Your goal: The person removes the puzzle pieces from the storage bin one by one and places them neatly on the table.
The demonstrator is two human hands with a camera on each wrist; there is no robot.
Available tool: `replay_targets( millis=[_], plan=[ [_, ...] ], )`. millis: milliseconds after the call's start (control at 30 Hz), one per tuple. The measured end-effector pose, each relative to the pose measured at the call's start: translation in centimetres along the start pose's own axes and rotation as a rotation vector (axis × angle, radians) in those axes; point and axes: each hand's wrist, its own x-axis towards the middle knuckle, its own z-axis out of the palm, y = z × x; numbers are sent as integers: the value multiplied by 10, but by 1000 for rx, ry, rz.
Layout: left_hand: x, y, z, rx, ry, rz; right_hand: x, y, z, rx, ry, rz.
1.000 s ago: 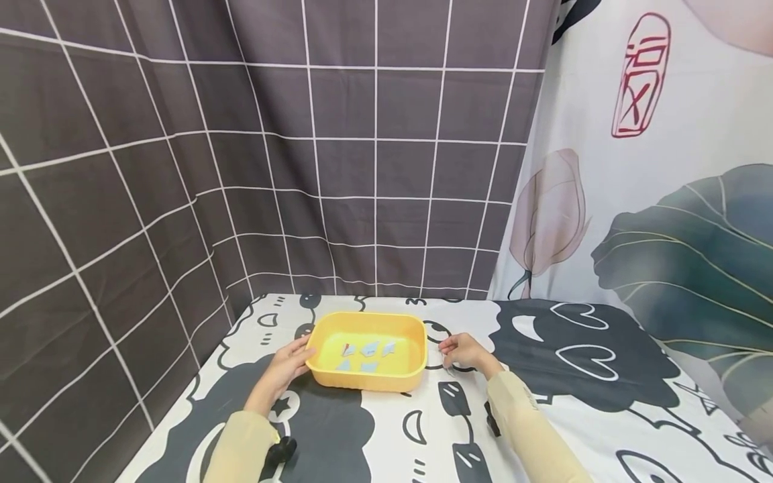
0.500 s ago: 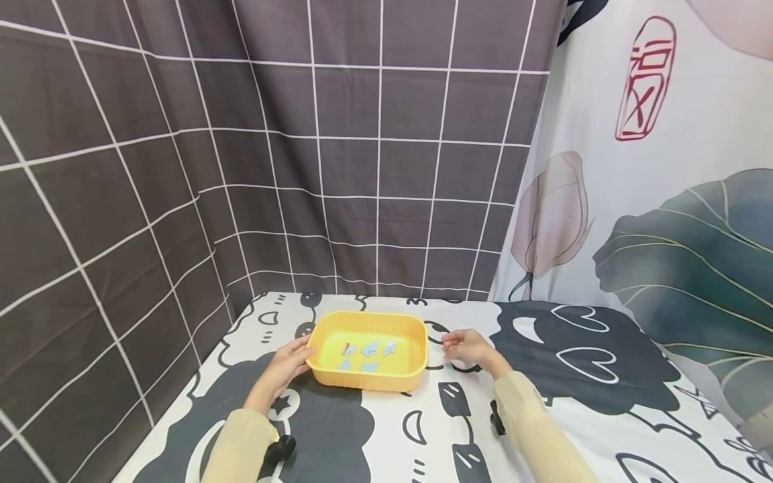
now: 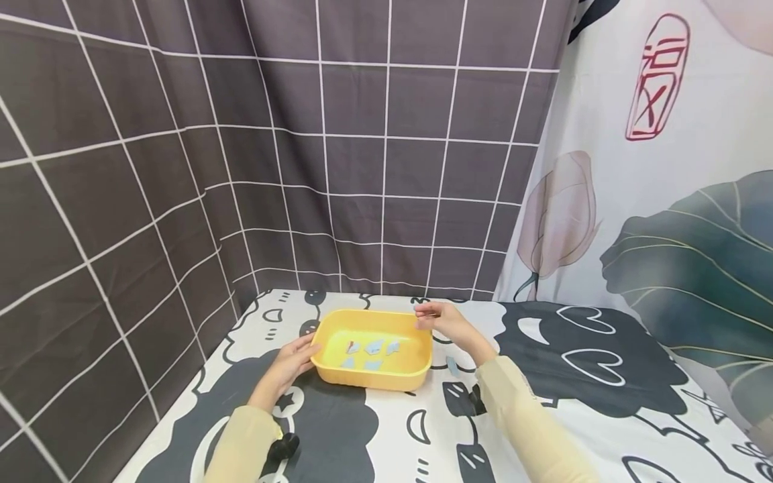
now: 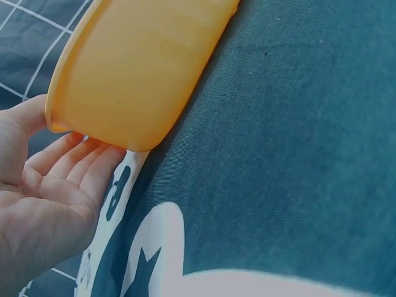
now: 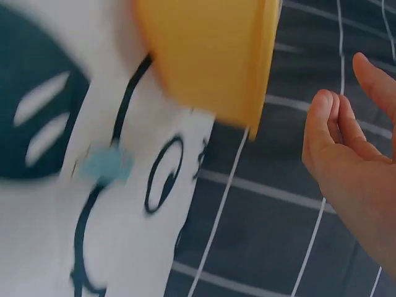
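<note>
A yellow plastic basin (image 3: 371, 380) sits on the patterned cloth, with several small light-blue pieces (image 3: 374, 347) lying flat on its floor. My left hand (image 3: 291, 362) holds the basin's left end; in the left wrist view the thumb (image 4: 31, 112) is at the rim and the fingers (image 4: 80, 162) lie against the outer wall below. Over the basin's far right corner hovers my right hand (image 3: 448, 323), fingers loosely bent, nothing between thumb and fingertips in the right wrist view. A loose blue piece (image 3: 452, 365) lies on the cloth right of the basin, blurred in the right wrist view.
The white cloth (image 3: 395, 443) with black cartoon prints covers the table. Behind and to the left hangs a dark grid curtain (image 3: 356, 168); a white floral curtain (image 3: 580, 121) hangs at the right.
My right hand has risen from the cloth beside the basin and moved left over its right rim, leaving the blue piece in plain sight. My left hand stays at the basin.
</note>
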Motion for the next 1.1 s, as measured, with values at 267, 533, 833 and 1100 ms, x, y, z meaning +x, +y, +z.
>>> replay_targets(
  millis=[267, 533, 833, 1100],
  plan=[
    [1, -1, 0, -11, 2, 11, 8, -9, 48, 66, -30, 60],
    [3, -3, 1, -37, 19, 1, 13, 5, 79, 52, -64, 64],
    [4, -5, 1, -63, 29, -15, 11, 13, 85, -3, -94, 91],
    [7, -8, 1, -72, 43, -20, 13, 17, 91, -87, -213, 82]
  ],
)
